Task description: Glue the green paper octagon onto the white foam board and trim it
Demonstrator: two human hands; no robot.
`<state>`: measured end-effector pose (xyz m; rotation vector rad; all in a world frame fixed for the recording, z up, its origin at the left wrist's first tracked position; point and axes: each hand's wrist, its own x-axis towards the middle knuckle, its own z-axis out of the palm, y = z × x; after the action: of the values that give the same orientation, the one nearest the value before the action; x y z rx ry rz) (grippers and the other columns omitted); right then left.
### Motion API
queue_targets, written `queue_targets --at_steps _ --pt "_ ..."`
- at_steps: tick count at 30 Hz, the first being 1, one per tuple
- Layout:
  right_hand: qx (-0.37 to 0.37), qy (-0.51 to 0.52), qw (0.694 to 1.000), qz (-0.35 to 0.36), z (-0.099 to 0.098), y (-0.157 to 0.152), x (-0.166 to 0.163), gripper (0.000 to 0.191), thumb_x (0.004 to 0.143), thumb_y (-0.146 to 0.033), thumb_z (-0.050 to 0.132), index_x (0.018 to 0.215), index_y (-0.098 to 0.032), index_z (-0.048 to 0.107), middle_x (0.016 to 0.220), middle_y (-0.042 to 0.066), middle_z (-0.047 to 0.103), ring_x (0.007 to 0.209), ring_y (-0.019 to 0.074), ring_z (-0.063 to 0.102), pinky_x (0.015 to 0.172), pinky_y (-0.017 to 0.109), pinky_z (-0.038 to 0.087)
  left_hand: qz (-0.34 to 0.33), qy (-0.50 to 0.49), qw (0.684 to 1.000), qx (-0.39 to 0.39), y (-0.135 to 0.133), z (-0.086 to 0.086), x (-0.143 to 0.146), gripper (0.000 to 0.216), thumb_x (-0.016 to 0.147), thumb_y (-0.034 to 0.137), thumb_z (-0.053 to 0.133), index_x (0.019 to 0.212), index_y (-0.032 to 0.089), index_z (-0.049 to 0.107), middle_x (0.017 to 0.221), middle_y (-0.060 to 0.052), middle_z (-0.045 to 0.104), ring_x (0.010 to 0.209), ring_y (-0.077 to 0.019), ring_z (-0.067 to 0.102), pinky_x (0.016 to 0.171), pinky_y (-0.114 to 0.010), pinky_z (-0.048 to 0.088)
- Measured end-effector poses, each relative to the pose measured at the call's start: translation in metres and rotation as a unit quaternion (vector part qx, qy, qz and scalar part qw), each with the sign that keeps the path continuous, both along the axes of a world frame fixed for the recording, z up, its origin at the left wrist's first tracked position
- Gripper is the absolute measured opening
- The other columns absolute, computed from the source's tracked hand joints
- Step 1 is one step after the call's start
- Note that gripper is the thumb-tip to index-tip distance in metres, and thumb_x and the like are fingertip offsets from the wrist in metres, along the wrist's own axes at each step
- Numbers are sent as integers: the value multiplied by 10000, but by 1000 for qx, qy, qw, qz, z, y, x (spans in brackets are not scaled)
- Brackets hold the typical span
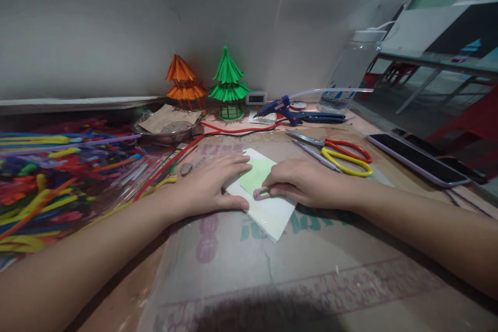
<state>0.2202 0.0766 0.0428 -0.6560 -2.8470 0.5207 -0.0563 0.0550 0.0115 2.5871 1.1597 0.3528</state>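
A sheet of white paper (272,218) with a light green paper piece (251,179) on it lies at a slant on the plastic-covered work surface. My left hand (212,181) rests along the paper's left edge, thumb and fingers spread. My right hand (290,181) is closed, its fingertips pinching a small pink loop-shaped piece (261,194) over the green paper. Part of the loop is hidden by the fingers. Scissors (342,153) with red and yellow handles lie beyond my right hand, beside a pen-like thing (315,154).
Colourful pipe cleaners (42,192) are heaped at the left. Orange (182,80) and green (229,83) model trees stand by the wall. A blue glue gun (278,109), pliers (319,117) and a water bottle (346,72) are behind; a phone (416,158) lies right.
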Motion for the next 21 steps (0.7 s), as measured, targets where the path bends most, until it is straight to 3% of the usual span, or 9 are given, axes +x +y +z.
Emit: queue_targets --at_steps 2,4,7,10,18,21 --pt "-31 1 1000 5 2 -2 2 270 1039 -349 550 1074 -186 762 940 77 772 843 197 688 738 293 450 -2 2 1000 -3 0 1 0 923 852 795 618 1533 184 499 1652 -160 408 1530 -339 382 1253 -522 319" --pt "-46 29 998 -40 1 -2 2 260 1033 -353 551 1079 -186 744 953 71 775 830 189 684 722 280 451 -2 1 1000 -5 0 1 1 937 850 802 614 1538 177 494 1650 -164 411 1530 -344 379 1251 -525 321" --pt "3 67 987 -145 -4 5 -2 237 1018 -340 566 1084 -179 727 994 83 778 856 202 681 734 286 449 -2 -4 1000 -5 1 0 1 958 846 813 606 1559 188 466 1653 -159 407 1528 -350 380 1249 -529 321" --pt "55 26 980 -187 -6 11 -7 218 1010 -321 585 1057 -175 740 991 98 780 873 222 678 743 299 434 -1 -5 1000 -1 1 -2 0 954 847 814 603 1561 196 466 1655 -155 405 1529 -354 377 1255 -526 310" --pt "54 -28 998 -22 4 0 0 216 1034 -276 552 984 -167 731 881 90 730 824 208 657 739 301 423 -2 -1 1000 3 -1 0 0 896 863 774 629 1543 209 487 1658 -148 402 1532 -332 377 1258 -494 306" --pt "4 -20 1000 -3 3 -2 3 219 1032 -316 551 999 -181 720 879 74 727 812 201 656 728 296 429 1 2 1000 3 -1 -1 0 883 865 761 637 1547 221 480 1660 -140 401 1538 -324 368 1261 -493 297"
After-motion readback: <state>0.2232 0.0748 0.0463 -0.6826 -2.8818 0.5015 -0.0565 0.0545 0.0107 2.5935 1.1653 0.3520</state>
